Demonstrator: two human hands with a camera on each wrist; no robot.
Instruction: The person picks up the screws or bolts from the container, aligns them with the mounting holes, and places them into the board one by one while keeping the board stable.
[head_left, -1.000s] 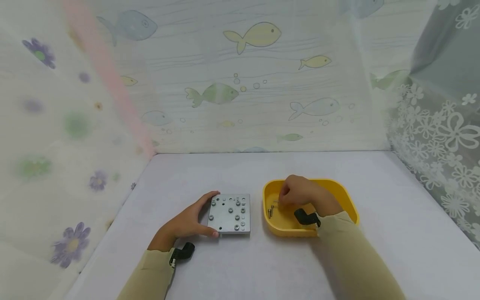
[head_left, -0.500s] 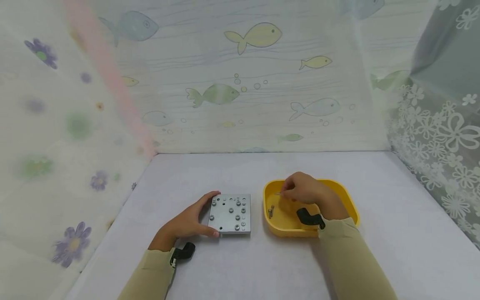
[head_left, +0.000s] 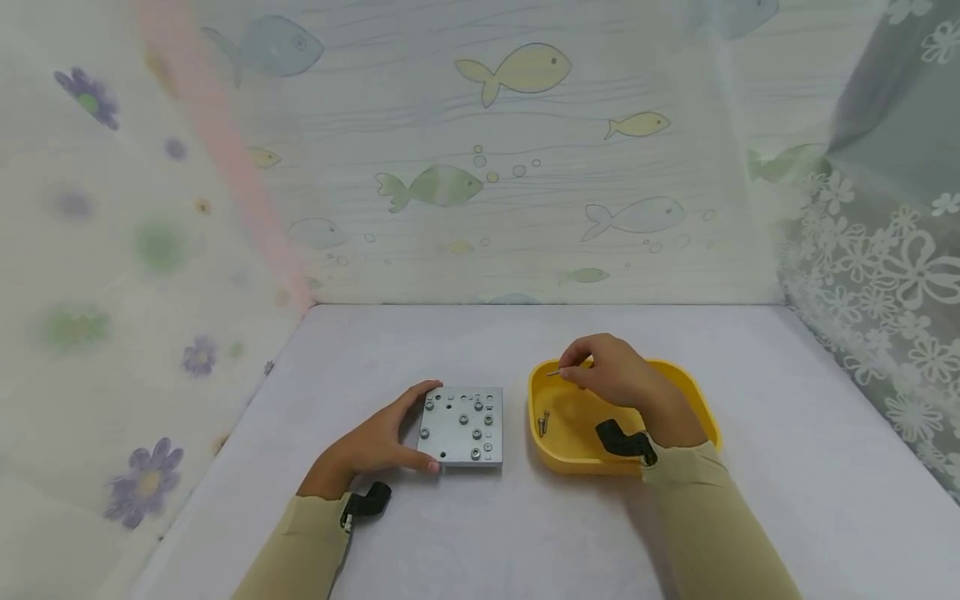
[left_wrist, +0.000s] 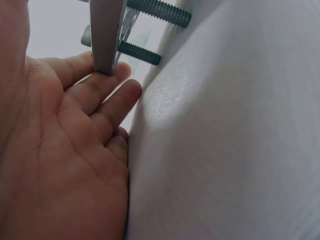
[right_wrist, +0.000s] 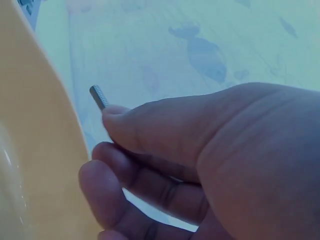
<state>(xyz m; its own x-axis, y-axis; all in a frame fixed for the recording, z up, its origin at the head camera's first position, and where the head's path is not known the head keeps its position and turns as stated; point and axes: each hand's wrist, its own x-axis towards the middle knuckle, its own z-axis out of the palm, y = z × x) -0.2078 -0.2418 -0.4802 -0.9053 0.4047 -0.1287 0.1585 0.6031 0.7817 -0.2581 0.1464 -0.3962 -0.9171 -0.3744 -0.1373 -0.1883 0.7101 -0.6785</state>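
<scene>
Yellow tray [head_left: 577,465] holds loose screws [head_left: 542,425] — right hand [head_left: 611,372] pinches another screw [right_wrist: 99,97]; left hand [head_left: 375,437] grips metal plate [head_left: 452,433].

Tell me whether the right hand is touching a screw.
Touching. The right wrist view shows the screw with its threaded end jutting from under the right hand's thumb tip, no gap between metal and skin.

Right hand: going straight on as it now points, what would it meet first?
The right hand, pinching a screw, would probably meet the left rim of the yellow tray; height is unclear, so it might pass above.
</scene>
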